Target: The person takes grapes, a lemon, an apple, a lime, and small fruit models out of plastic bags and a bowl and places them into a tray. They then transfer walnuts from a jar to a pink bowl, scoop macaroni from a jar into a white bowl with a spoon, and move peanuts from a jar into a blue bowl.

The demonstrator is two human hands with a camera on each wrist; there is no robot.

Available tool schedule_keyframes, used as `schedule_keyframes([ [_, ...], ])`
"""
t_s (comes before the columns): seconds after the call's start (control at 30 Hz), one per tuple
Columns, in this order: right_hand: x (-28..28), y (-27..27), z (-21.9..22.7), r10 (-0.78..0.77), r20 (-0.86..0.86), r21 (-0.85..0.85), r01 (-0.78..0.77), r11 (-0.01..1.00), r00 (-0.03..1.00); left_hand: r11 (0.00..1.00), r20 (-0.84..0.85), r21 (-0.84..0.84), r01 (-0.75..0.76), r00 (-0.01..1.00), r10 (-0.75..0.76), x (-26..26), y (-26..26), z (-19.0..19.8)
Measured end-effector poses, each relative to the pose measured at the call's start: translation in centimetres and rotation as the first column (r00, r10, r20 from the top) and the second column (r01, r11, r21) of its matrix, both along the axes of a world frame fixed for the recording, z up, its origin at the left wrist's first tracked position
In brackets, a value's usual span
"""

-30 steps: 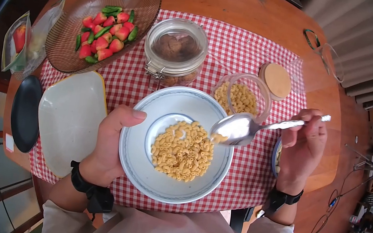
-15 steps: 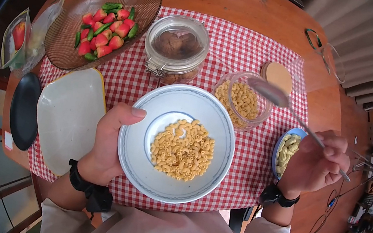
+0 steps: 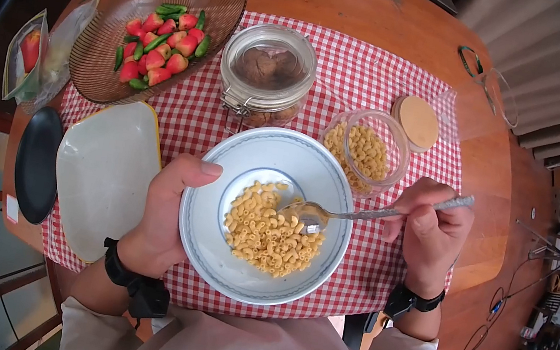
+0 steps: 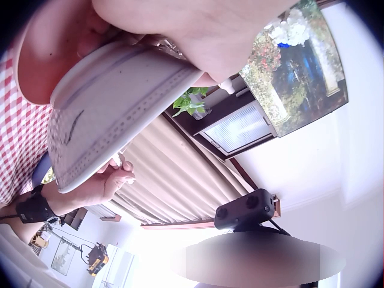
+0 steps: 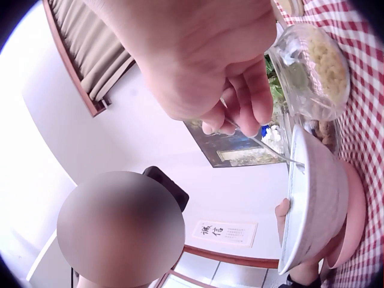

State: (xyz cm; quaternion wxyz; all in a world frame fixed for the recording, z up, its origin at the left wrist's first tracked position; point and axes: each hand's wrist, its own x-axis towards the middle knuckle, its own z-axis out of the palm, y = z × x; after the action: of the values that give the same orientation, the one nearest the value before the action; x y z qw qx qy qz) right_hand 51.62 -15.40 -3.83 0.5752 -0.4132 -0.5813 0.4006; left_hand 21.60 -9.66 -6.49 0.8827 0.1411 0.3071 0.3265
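A white bowl (image 3: 198,250) with a blue-patterned rim holds elbow macaroni (image 3: 262,242). My left hand (image 3: 168,212) grips its left side, the thumb over the rim and the other fingers underneath. Between thumb and fingers, my right hand (image 3: 432,228) pinches the handle of a metal spoon (image 3: 365,215). The spoon's head sits among the macaroni at the right of the pile. In the right wrist view, a pink round piece (image 5: 355,219) shows beneath the bowl.
Behind the bowl stands a clip-top glass jar (image 3: 232,68) with brown lumps inside. A clear jar (image 3: 402,150) of macaroni is beside a wooden lid (image 3: 418,124). At left are a white tray (image 3: 103,180), a black plate (image 3: 37,166) and a brown bowl (image 3: 96,62) of red and green produce.
The spoon swung right, away from the bowl, then came back left and down into the macaroni, spreading the pile a little. My left hand and the bowl have stayed in place.
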Motion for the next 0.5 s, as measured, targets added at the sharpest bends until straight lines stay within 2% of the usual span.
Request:
schedule_keyframes([
  [0.07,-0.4,0.1,-0.1,-0.025,-0.148,-0.155,0.002,0.988,0.989,1.000,-0.013,0.002,-0.010,1.000,0.010,0.0,0.0,-0.1],
  [0.33,0.9,0.9,-0.6,-0.057,-0.368,-0.242,-0.036,0.970,0.928,1.000,-0.001,0.015,-0.004,1.000,0.004,-0.3,0.0,-0.5],
  [0.4,1.4,0.9,-0.4,-0.123,-0.443,-0.243,0.013,0.970,0.888,1.000,-0.011,0.017,-0.008,1.000,0.008,-0.1,-0.1,-0.1],
  [0.47,2.1,0.8,-0.2,-0.161,-0.437,-0.231,0.063,0.971,0.885,1.000,-0.019,0.019,-0.010,1.000,0.010,0.1,-0.1,0.0],
  [0.5,2.2,0.8,0.0,-0.233,-0.477,-0.208,0.149,0.967,0.847,1.000,-0.017,0.023,-0.009,1.000,0.009,0.1,-0.1,0.0],
])
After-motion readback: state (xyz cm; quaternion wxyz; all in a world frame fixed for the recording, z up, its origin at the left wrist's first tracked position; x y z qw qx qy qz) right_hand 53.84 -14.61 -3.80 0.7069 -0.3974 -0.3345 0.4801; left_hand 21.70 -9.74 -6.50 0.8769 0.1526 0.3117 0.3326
